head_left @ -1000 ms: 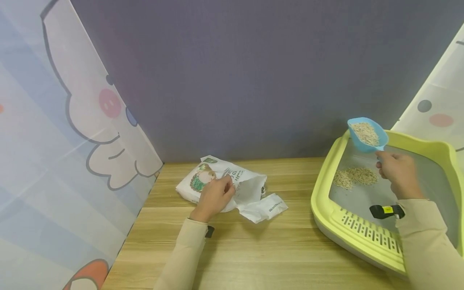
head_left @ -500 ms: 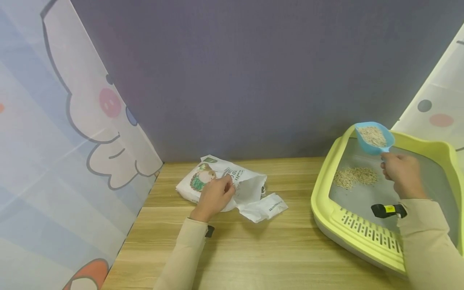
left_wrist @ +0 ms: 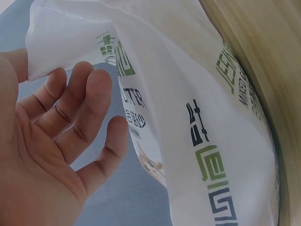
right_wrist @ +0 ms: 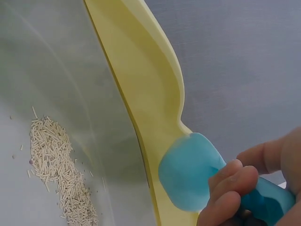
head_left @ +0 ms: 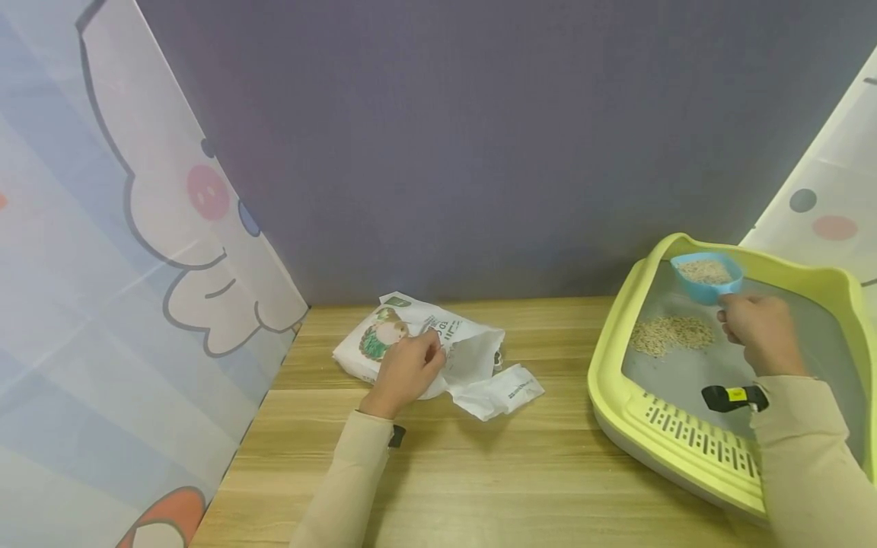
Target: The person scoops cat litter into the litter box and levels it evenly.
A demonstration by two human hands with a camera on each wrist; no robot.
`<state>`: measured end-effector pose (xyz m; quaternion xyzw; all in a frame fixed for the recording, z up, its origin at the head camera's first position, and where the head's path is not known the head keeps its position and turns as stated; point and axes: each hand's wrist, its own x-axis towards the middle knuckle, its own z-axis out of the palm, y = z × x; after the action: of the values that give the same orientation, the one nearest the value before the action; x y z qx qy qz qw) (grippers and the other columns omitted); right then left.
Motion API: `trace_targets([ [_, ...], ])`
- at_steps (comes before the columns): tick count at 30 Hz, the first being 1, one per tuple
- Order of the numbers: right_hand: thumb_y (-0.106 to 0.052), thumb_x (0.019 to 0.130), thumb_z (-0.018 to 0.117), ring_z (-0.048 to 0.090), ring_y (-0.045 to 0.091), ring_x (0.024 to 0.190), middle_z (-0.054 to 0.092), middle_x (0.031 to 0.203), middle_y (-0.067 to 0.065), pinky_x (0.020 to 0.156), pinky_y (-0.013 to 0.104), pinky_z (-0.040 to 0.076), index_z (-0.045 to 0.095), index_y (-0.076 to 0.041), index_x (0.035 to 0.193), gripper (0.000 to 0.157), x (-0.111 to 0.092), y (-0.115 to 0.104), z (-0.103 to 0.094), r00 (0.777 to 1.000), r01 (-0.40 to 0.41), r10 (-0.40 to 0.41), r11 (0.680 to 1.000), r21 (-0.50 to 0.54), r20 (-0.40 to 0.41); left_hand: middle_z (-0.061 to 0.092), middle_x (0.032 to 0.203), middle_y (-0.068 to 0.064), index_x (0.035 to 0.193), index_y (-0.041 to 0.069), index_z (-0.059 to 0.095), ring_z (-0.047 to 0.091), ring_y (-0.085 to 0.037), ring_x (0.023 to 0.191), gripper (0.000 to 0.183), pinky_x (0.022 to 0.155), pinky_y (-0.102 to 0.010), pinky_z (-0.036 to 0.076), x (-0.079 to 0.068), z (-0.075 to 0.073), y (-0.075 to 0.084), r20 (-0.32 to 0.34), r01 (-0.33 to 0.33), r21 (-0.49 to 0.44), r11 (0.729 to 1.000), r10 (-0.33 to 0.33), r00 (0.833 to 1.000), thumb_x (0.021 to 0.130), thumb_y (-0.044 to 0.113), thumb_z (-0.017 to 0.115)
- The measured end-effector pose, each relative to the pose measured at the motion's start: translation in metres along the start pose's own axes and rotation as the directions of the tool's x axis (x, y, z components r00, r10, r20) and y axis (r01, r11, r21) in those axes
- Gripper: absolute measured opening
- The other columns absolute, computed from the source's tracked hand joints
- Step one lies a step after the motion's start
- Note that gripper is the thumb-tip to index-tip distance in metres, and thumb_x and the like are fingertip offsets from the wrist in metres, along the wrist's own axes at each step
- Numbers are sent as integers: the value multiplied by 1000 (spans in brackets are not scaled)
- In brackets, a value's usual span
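Note:
My left hand (head_left: 406, 374) pinches the edge of a white printed cat litter bag (head_left: 473, 358) lying on the table. In the left wrist view, thumb and forefinger meet at the bag's raised edge while the other fingers curl loosely beside it. The bag's torn mouth faces right, with a flap folded out. My right hand (head_left: 762, 333) grips the handle of a light blue scoop (head_left: 709, 292) over the far part of the litter box (head_left: 610, 373). Pale pellet litter (head_left: 702, 271) fills the scoop's bowl. The right wrist view shows the bowl's underside overlapping the yellow rim.
A pile of pellet litter (head_left: 671, 335) lies on the box's grey floor (head_left: 674, 380), left of my right hand. The box has a high yellow rim and a slotted front ledge (head_left: 699, 438). A dark grey panel (head_left: 479, 152) stands behind the wooden table (head_left: 479, 487).
The scoop has shifted slightly right and then sunk lower over the box, its bowl turning flatter to the head view. My left hand and the bag stay put.

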<state>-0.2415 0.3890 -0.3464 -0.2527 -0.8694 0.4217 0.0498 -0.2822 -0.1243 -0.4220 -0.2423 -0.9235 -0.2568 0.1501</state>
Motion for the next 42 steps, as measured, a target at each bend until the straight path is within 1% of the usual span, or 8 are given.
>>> trace_targets([
  [4, -40, 103, 32, 51, 11, 69, 55, 69, -7, 72, 40, 41, 57, 4, 114, 52, 2, 2, 1, 999, 17, -17, 1000, -17, 39, 45, 58, 10, 77, 20, 54, 42, -9, 54, 18, 51, -26, 33, 0, -1, 1, 2, -1, 2, 1000, 1, 1000, 94, 22, 60],
  [10, -40, 105, 31, 51, 13, 67, 57, 68, -6, 69, 38, 38, 54, 7, 126, 56, 2, 3, 4, 997, 44, -39, 996, -72, 69, 46, 58, 10, 78, 20, 54, 42, -9, 54, 17, 52, -26, 33, 0, -1, 2, 2, 0, 0, 1000, 0, 1000, 94, 22, 60],
  [12, -41, 105, 30, 51, 15, 67, 57, 68, -5, 68, 39, 38, 57, 4, 120, 54, 3, 3, 5, 995, 50, -42, 995, -91, 89, 46, 58, 10, 78, 20, 54, 42, -9, 54, 18, 52, -26, 33, 0, -1, 2, 2, 3, -1, 1000, -3, 1000, 94, 22, 60],
  [16, -40, 106, 30, 51, 17, 69, 56, 66, -3, 77, 48, 39, 63, -3, 98, 50, 3, 4, 4, 988, 77, -60, 990, -115, 142, 45, 58, 10, 77, 20, 54, 42, -9, 54, 18, 52, -26, 33, 0, 0, 1, -1, 4, 1, 1000, -4, 1000, 94, 22, 60],
  [18, -39, 106, 31, 51, 16, 70, 56, 67, -3, 79, 49, 38, 64, -4, 95, 49, 3, 4, 4, 984, 102, -81, 987, -124, 161, 45, 58, 10, 77, 20, 54, 42, -9, 54, 18, 51, -26, 32, 0, 0, 0, -4, 3, 4, 1000, -3, 1000, 94, 22, 60],
  [25, -37, 106, 38, 51, 12, 66, 59, 71, -3, 69, 36, 40, 66, 2, 95, 49, 1, 5, 7, 972, 187, -159, 969, -164, 172, 45, 58, 9, 77, 21, 52, 42, -10, 54, 19, 51, -26, 32, -1, 0, 0, -13, -5, 5, 1000, 5, 1000, 94, 22, 59],
  [29, -35, 106, 41, 51, 12, 64, 61, 70, -4, 64, 30, 43, 66, 2, 94, 47, 1, 6, 9, 967, 200, -168, 966, -165, 189, 45, 58, 9, 77, 21, 52, 42, -9, 54, 19, 51, -26, 33, -1, 1, -1, -8, 2, 6, 1000, -2, 1000, 94, 23, 59],
  [42, -31, 107, 42, 53, 10, 64, 62, 72, -4, 63, 27, 50, 66, 2, 89, 45, 4, 6, 10, 958, 215, -168, 958, -190, 234, 45, 58, 10, 77, 20, 52, 41, -9, 53, 19, 51, -26, 32, -1, 0, 0, 2, 9, -1, 1000, -9, 1000, 94, 22, 60],
])
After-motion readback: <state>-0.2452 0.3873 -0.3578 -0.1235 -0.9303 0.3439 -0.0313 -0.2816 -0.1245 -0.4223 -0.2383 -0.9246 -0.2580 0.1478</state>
